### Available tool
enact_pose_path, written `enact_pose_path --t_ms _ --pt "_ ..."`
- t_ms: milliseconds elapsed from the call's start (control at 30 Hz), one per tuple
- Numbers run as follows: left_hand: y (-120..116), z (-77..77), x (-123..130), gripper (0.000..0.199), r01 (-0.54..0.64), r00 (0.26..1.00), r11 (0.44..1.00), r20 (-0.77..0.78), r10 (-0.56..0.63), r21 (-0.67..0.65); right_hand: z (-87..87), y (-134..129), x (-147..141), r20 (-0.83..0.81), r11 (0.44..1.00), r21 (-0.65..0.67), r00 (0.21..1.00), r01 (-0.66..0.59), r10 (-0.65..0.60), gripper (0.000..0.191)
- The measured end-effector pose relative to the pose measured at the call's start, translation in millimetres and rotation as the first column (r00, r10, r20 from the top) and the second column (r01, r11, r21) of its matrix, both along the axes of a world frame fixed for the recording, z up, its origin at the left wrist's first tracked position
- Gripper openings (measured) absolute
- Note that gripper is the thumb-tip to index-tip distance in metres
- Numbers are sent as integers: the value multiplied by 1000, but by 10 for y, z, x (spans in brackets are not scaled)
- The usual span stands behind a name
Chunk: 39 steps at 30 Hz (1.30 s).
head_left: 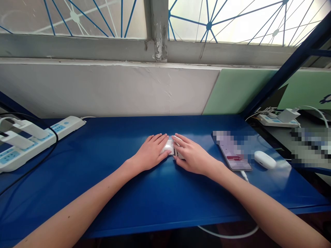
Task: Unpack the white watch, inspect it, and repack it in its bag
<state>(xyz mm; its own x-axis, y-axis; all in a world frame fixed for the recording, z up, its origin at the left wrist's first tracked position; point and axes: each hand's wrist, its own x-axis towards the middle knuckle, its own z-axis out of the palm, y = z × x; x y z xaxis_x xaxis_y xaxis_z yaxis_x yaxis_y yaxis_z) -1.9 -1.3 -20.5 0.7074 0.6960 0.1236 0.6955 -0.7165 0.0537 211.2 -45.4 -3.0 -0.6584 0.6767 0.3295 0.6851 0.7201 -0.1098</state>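
Observation:
My left hand (pixel 154 151) rests palm down near the middle of the blue tabletop (pixel 124 203). Its fingers and thumb lie around a small glossy white piece (pixel 169 147), partly covered by the hand. Facing it, my right hand (pixel 190 153) bends its fingers over a small white and greyish piece (pixel 180 154), mostly hidden beneath them. A narrow dark line shows between the two pieces, which sit side by side. What kind of things they are cannot be made out. Both hands are low at the tabletop, their fingertips almost meeting.
A white power strip (pixel 67 125) with plugged-in adapters and a black cable (pixel 51 148) lies at left. To the right are a phone (pixel 234 156) on a white charging cable (pixel 244 176) and a white rounded case (pixel 265 160). A blue metal post (pixel 279 75) slants up at right.

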Motion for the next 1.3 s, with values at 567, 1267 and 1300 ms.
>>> enact_pose_path --t_ms 567,1267,1300 --pt "-3 -27 12 57 6 1000 1000 26 -7 8 21 -13 -65 10 998 -20 998 -65 65 39" --pt "28 -7 -36 67 17 989 995 147 -2 -96 -200 386 377 -28 989 -9 989 147 -147 63" --pt "27 0 -38 66 20 987 994 161 -3 -106 -189 386 380 -32 991 -11 991 130 -131 63"
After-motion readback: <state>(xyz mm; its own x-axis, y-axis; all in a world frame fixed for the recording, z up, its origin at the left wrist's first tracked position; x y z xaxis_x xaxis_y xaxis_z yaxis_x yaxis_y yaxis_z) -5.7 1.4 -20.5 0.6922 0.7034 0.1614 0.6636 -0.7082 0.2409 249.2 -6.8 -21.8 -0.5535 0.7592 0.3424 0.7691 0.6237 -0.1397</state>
